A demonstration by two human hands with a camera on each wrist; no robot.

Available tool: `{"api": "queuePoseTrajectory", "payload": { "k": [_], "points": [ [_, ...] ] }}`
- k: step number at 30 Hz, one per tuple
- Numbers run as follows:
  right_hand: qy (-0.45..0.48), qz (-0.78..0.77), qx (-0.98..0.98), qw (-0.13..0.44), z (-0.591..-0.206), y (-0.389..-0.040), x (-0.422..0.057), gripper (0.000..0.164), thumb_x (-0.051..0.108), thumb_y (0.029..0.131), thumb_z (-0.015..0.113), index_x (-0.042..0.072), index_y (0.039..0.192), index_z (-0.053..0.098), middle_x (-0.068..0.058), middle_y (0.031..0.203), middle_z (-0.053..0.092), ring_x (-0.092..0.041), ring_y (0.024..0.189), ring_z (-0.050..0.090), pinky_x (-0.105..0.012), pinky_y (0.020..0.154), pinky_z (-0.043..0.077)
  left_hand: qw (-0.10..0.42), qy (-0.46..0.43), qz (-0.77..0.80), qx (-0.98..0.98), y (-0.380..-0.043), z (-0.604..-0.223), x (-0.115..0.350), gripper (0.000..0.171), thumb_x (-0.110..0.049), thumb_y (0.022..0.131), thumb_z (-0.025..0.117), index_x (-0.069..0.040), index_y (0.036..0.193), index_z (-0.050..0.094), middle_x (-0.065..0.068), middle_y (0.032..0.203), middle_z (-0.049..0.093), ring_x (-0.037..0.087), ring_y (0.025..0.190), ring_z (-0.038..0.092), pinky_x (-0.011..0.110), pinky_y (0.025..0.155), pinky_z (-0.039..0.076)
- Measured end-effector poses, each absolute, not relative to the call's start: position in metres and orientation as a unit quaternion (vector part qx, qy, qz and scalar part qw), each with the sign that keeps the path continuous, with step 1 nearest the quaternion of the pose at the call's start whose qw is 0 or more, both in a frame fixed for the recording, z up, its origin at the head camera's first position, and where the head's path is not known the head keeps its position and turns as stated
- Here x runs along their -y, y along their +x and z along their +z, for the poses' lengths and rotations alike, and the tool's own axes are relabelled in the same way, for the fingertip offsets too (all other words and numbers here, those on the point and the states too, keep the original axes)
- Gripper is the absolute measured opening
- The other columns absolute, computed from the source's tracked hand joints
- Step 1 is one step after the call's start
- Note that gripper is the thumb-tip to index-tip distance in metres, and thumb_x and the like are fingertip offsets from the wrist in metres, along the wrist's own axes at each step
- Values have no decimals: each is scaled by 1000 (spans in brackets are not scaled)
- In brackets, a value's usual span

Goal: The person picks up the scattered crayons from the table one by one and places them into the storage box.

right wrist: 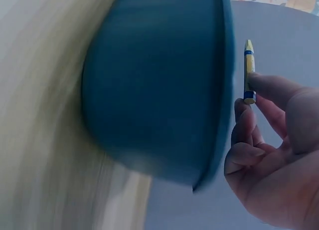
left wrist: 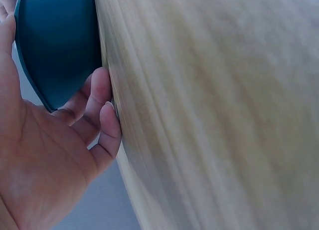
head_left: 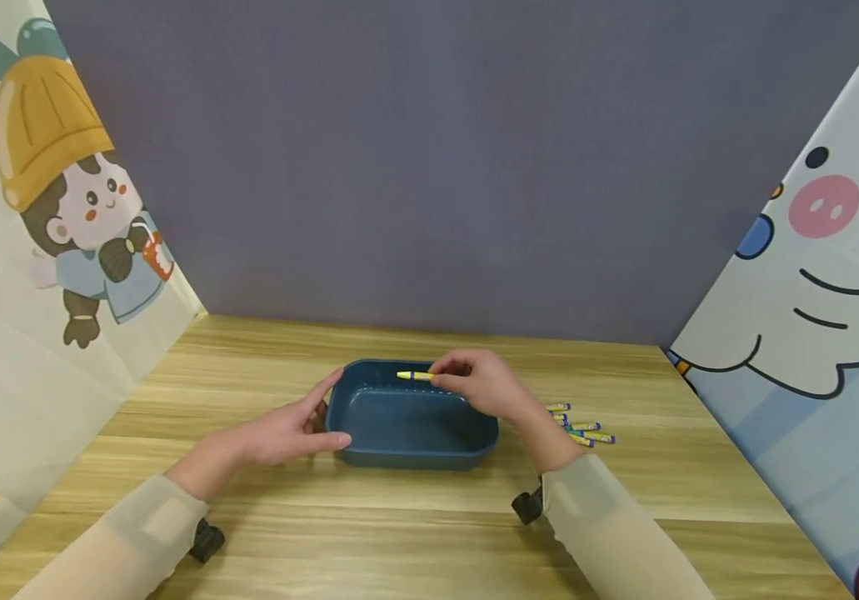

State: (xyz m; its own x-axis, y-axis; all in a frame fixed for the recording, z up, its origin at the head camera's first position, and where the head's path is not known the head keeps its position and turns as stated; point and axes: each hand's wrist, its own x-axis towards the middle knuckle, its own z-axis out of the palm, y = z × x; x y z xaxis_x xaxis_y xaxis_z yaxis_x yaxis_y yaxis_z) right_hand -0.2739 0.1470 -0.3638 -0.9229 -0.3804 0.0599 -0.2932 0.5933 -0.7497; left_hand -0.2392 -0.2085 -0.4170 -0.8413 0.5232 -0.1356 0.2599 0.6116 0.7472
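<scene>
A dark blue plastic bin (head_left: 414,458) with rounded corners stands on the table. My left hand (head_left: 282,429) holds its left end, the thumb over the near rim and the index finger along the far corner. In the left wrist view, the other fingers (left wrist: 102,83) curl low beside the bin's wall (left wrist: 60,40), close to the tabletop. Above the bin's far side, my right hand (head_left: 481,383) pinches a yellow crayon (head_left: 414,376) with blue bands between thumb and fingers. The right wrist view shows this crayon (right wrist: 249,73) past the rim, its tip pointing away from the hand.
Several more yellow crayons (head_left: 586,435) with blue ends lie in a loose pile right of the bin, partly behind my right forearm. The wood-grain table (head_left: 369,542) meets a grey panel (head_left: 429,167) at the back. Printed cartoon sheets (head_left: 796,283) flank both sides.
</scene>
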Motion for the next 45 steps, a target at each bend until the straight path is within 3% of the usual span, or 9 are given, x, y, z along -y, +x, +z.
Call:
{"api": "queuePoseTrajectory", "payload": {
  "k": [16, 31, 45],
  "points": [
    [-182, -407, -893, 64, -394, -287, -84, 12, 27, 106, 76, 21, 112, 84, 0, 112, 77, -15, 98, 68, -38, 88, 57, 179, 226, 387, -876, -242, -417, 208, 108, -49, 104, 74, -28, 178, -2, 10, 119, 61, 20, 80, 60, 32, 69, 53],
    [-166, -329, -927, 70, -408, -290, -66, 10, 28, 105, 77, 23, 110, 84, 1, 109, 77, -15, 93, 66, -39, 85, 57, 176, 227, 387, -876, -241, -418, 209, 109, -49, 105, 74, -29, 178, -5, 10, 116, 62, 22, 84, 63, 33, 70, 54],
    [-180, -273, -942, 70, -416, -292, -65, 10, 26, 103, 80, 21, 111, 85, 2, 101, 77, -13, 85, 63, -36, 82, 54, 172, 232, 395, -872, -241, -419, 210, 109, -45, 105, 75, -27, 178, -4, 10, 117, 62, 20, 78, 61, 33, 64, 53]
  ]
}}
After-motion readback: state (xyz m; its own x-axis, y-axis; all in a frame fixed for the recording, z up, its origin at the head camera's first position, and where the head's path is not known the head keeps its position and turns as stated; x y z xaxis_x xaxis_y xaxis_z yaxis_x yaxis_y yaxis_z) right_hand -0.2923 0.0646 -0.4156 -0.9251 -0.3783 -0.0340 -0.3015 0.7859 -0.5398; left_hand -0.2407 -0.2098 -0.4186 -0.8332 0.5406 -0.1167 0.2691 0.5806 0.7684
